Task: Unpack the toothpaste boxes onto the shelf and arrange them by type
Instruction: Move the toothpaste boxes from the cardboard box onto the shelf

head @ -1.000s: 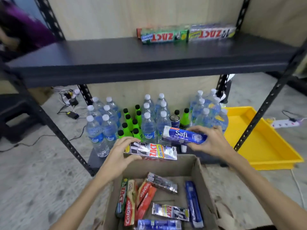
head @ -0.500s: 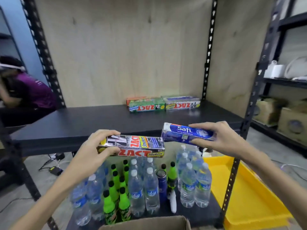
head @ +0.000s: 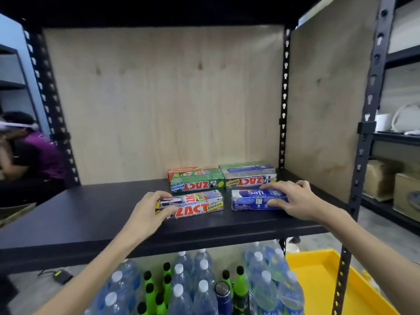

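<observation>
Soft, even indoor light fills the scene and brightens the plywood back panel, while the underside of the upper shelf along the top edge stays almost black. The dark shelf carries a faint sheen and only weak shadows under the left hand and right hand — no harsh glare anywhere. Wide-angle distortion bows the uprights toward the edges, and the water bottles near the bottom look soft and slightly smeared — the far corners blur too.

A light wooden board stands behind a black metal rack. The floor is grey. More dark racks with brown boxes stand at the right
</observation>
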Tool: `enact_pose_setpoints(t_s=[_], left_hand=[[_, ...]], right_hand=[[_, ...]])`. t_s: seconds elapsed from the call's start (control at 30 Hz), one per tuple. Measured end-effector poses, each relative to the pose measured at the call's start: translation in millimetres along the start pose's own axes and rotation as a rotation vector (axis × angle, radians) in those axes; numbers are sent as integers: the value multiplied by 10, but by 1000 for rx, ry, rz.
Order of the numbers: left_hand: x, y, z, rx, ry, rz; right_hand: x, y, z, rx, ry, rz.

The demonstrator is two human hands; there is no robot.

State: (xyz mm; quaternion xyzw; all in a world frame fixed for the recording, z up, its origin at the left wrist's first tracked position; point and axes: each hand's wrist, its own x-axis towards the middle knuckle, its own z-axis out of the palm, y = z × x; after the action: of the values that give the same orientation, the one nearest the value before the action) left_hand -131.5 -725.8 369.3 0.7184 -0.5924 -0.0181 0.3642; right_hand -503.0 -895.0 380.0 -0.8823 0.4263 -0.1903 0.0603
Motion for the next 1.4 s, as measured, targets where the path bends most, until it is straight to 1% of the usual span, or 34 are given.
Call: enact_pose_setpoints(t_s=[0.1, 0.2, 0.37, 0.5, 0.63, 0.77, 0.87, 0.97, 1.1, 1.23, 1.33, 1.4], left_hand=[[261, 22, 89, 57, -4, 18], [472, 43, 228, 79, 21, 13], [697, 55, 441, 38, 97, -22], [803, 40, 500, 47, 84, -43], [878, -76, 518, 46, 77, -25], [886, -96, 532, -15, 102, -59], [857, -102, 531, -61, 72, -63], [785, -67, 520, -10, 22, -3], [666, -4, 466, 33, 84, 140], [490, 140, 426, -47, 128, 236], [274, 267, 404, -12, 106, 321], [43, 340, 455, -61, 137, 346]], right_hand=[[237, 91, 100, 26, -2, -11], [448, 149, 220, 60, 56, -20], [777, 266, 348, 89, 147, 25], [968, 362, 455, 102, 168, 38], [1010, 390, 442, 89, 137, 47], [964, 367, 466, 67, 175, 54], [926, 320, 477, -13, 210, 67], [856, 259, 468, -103, 269, 67], [718, 117, 455, -129, 278, 40], [443, -89, 435, -117, 316, 58], [143, -314, 493, -12, 390, 74], [-83, -490, 587, 86, 448, 69]])
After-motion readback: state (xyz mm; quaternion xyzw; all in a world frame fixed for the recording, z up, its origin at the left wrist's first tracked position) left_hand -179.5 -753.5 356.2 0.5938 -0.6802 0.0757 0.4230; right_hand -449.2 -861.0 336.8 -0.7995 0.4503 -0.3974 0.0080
